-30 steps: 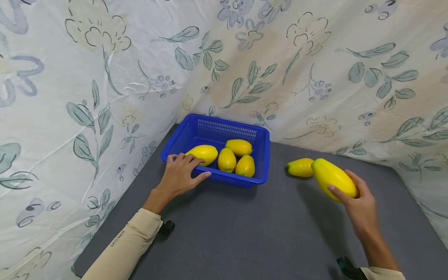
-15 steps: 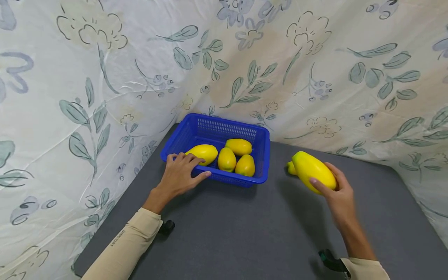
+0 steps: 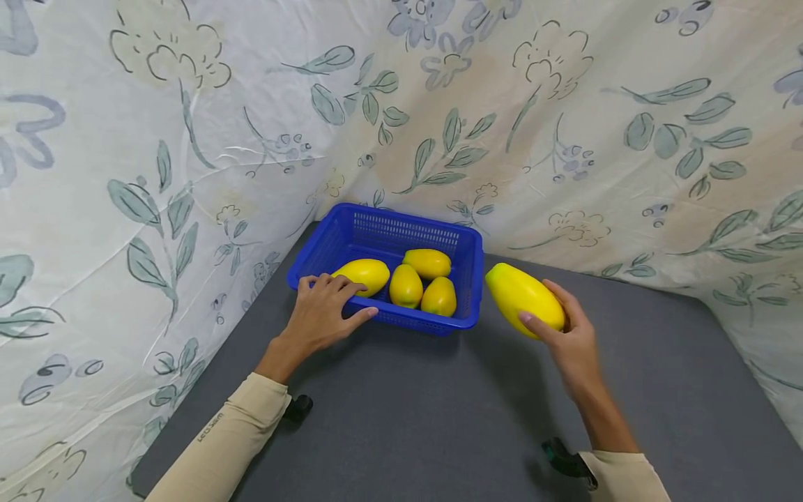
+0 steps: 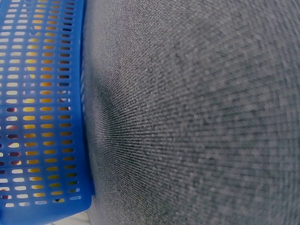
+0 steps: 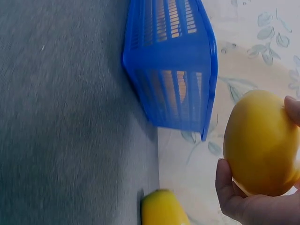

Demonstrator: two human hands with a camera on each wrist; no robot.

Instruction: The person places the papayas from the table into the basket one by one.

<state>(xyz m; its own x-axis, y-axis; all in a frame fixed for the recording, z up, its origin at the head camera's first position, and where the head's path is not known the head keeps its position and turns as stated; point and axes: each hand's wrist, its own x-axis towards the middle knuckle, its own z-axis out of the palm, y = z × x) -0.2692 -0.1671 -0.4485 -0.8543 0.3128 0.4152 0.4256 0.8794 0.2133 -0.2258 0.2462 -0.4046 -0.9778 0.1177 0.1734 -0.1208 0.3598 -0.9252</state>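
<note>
A large yellow papaya with a greenish tip is held in my right hand, above the table just right of the blue basket. Thumb and fingers grip its blunt end. In the right wrist view that papaya hangs beyond the basket's end wall. My left hand holds the basket's front-left rim, its fingers hooked over the edge and the thumb lying along the outside. Beside those fingers lies a big yellow papaya; smaller ones, such as this papaya, fill the front right inside.
Another papaya lies on the dark grey table; in the head view the held papaya and right hand hide it. A floral cloth hangs behind and to the left of the table. Each wrist wears a black device.
My right hand has carried the large papaya leftward toward the basket, passing in front of the papaya on the table. The left hand and basket have stayed still.
</note>
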